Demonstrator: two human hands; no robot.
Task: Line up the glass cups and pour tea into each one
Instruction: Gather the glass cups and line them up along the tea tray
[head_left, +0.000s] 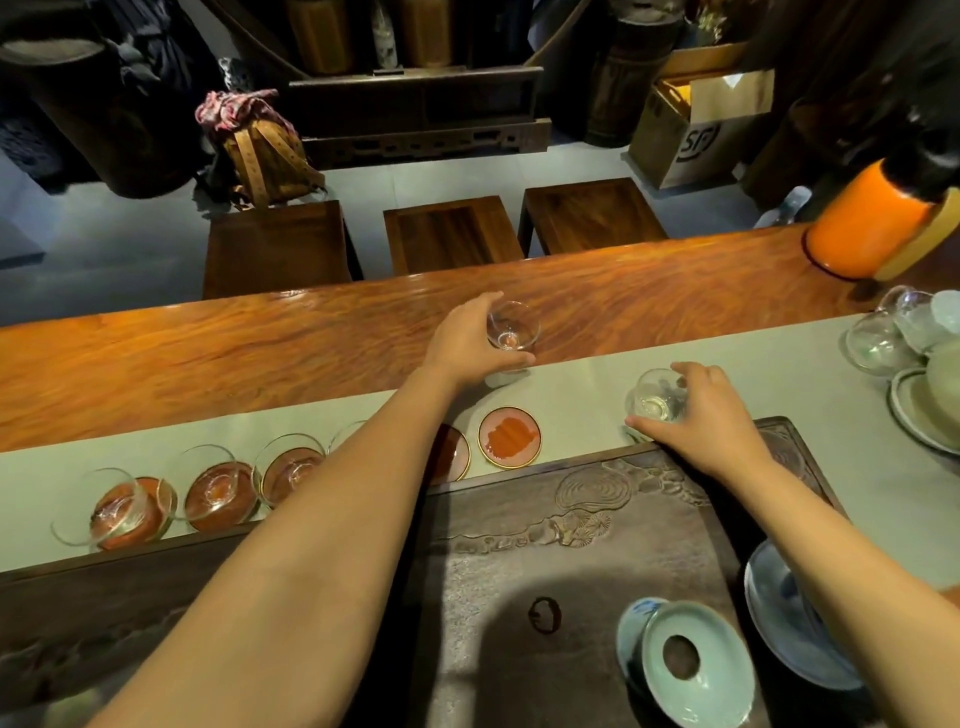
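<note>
Now one glass cup (511, 326) per hand (467, 343).

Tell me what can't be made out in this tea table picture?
Head view:
- Cup behind the left forearm: only a rim sliver shows.
- Coaster beside it: half covered by that arm.
- Blue dish: crossed by the right forearm.
- Glassware at the right edge: blurred and cut off.

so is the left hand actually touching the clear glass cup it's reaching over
Touching. The head view shows the left hand with thumb and fingers curled round the clear glass cup, its grip closed on the sides with no gap.
</note>
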